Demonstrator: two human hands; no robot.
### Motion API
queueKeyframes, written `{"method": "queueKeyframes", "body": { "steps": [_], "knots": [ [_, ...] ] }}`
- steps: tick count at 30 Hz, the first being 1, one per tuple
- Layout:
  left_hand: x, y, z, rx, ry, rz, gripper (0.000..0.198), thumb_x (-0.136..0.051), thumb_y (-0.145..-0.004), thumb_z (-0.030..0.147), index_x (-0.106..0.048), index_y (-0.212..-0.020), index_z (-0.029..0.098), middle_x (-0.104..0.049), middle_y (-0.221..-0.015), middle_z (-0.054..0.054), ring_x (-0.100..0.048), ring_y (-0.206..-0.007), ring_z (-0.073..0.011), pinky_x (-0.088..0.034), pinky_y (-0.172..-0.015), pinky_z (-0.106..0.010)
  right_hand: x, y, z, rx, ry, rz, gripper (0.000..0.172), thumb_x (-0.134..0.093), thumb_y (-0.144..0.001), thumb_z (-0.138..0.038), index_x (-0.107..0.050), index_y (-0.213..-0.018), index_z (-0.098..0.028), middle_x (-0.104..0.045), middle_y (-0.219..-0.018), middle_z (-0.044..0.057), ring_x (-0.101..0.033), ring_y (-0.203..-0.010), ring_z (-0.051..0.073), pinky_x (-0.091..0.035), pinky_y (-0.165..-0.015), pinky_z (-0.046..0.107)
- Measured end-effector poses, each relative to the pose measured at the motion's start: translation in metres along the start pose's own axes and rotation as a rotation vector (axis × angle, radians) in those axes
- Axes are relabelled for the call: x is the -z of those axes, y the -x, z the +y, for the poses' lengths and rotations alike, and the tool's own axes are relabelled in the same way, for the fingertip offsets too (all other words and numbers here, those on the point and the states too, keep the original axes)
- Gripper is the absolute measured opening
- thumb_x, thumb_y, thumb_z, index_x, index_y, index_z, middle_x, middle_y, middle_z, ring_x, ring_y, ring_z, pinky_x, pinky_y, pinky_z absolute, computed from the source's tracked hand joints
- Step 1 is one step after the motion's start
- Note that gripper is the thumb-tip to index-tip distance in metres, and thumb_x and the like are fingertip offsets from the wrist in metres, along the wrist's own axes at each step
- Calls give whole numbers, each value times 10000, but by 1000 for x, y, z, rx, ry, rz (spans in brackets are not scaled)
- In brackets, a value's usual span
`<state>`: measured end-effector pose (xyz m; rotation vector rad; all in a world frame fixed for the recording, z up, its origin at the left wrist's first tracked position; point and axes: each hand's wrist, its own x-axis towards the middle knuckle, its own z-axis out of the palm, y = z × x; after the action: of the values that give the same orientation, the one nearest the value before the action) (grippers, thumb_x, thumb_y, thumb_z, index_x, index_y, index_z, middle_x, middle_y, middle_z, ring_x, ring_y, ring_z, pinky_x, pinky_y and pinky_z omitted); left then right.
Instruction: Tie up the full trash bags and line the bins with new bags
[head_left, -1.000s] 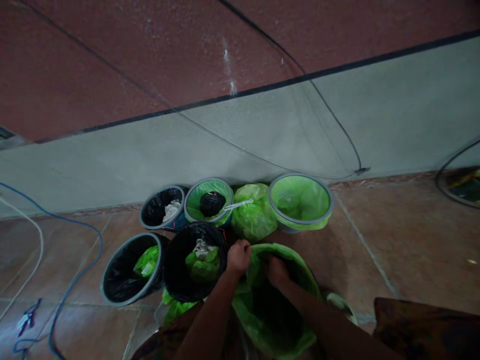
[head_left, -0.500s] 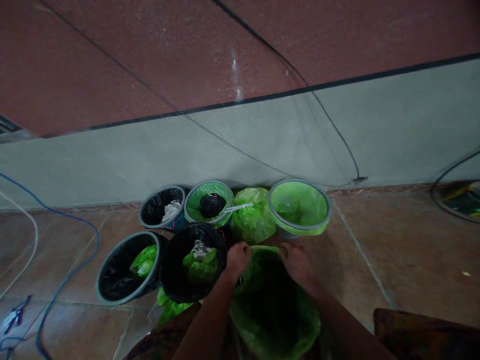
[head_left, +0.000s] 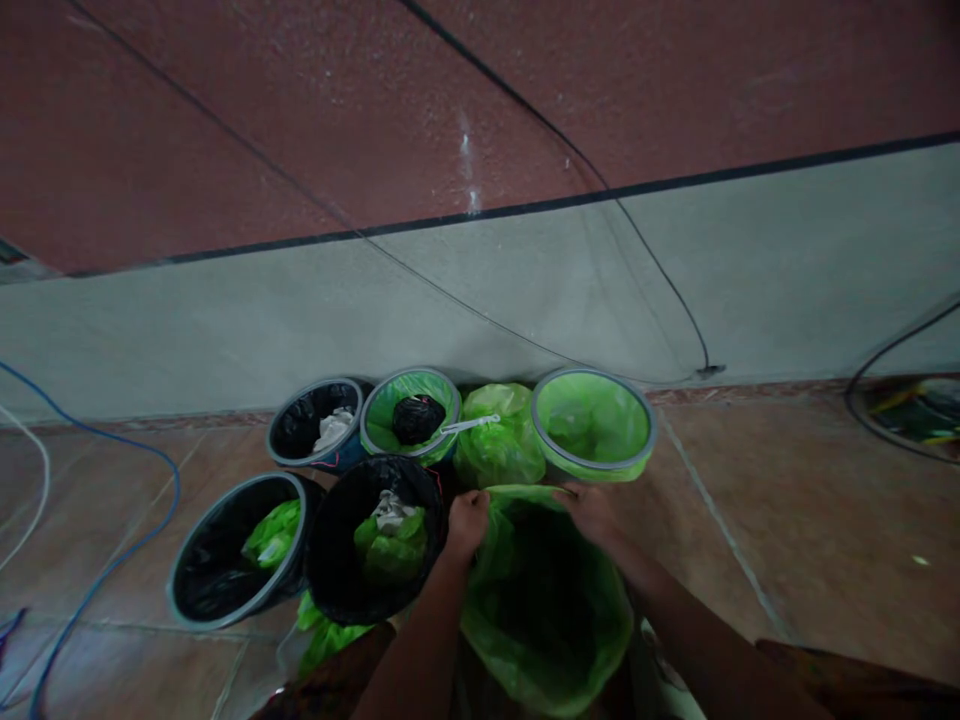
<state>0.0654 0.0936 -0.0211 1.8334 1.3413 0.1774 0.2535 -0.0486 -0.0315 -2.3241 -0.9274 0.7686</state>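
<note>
A green plastic bag [head_left: 487,640] hangs over the rim of a bin right in front of me, its mouth wide and its inside dark. At the far left of that rim, my left hand [head_left: 469,520] is closed on the bag's edge. My right hand [head_left: 589,512] grips the same edge at the far right, fingers curled over it. The bin under the bag is mostly hidden. Just beyond my hands stand a green-lined bin with a grey rim [head_left: 651,440] and a filled green bag [head_left: 499,455].
Left of my hands is a black-lined bin [head_left: 322,590] holding green and white waste; another black-lined bin [head_left: 176,560] leans beside it. Along the wall [head_left: 225,340] stand a bin with white waste [head_left: 274,440] and a green-lined bin [head_left: 367,415]. A blue hose [head_left: 169,490] crosses the tiled floor.
Both hands still grip the bag's edge, and the bag's mouth is spread slightly wider and rounder. The view has shifted a little, moving the surrounding bins slightly left and down.
</note>
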Motion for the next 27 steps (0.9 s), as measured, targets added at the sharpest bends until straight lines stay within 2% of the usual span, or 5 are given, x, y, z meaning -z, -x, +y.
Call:
{"method": "queueKeyframes", "body": {
  "steps": [8,11,15,20,27],
  "knots": [
    [14,-22,13,82,-124,10,313,-502,-939,295,-756,-832,147,-740,-784,-49,-637,-722,-128,-394,-615,-212,18,-27,-21,56,147,43,288,-522,-925,-342,-776,-974,-218,-786,-949,59,-709,-867,193,-476,-744,264],
    [21,-22,20,26,-144,-47,255,-541,-897,192,-759,-1023,151,-776,-991,-70,-687,-880,-143,-462,-734,-205,16,-18,-15,39,137,86,300,-509,-919,-324,-774,-1004,-211,-785,-951,66,-711,-853,199,-480,-742,273],
    [20,-24,40,-34,-123,-98,381,-604,-837,144,-699,-1205,120,-730,-1214,-108,-666,-1098,-190,-476,-950,-256,14,-12,-11,-15,100,127,328,-482,-923,-329,-778,-995,-209,-783,-953,71,-713,-858,211,-484,-732,285],
    [9,-28,58,-114,-206,-152,281,-627,-864,249,-755,-1099,164,-764,-1121,-87,-687,-1037,-211,-485,-940,-297,15,-17,-17,-25,14,139,337,-474,-924,-335,-781,-940,-199,-782,-950,65,-708,-847,192,-484,-738,270],
    [0,-41,57,-49,-284,-106,286,-539,-924,282,-777,-991,137,-774,-981,-118,-702,-921,-204,-485,-811,-278,5,-31,-8,-105,-41,224,316,-542,-873,-375,-784,-849,-174,-774,-835,97,-701,-720,215,-501,-653,302]
  ]
}}
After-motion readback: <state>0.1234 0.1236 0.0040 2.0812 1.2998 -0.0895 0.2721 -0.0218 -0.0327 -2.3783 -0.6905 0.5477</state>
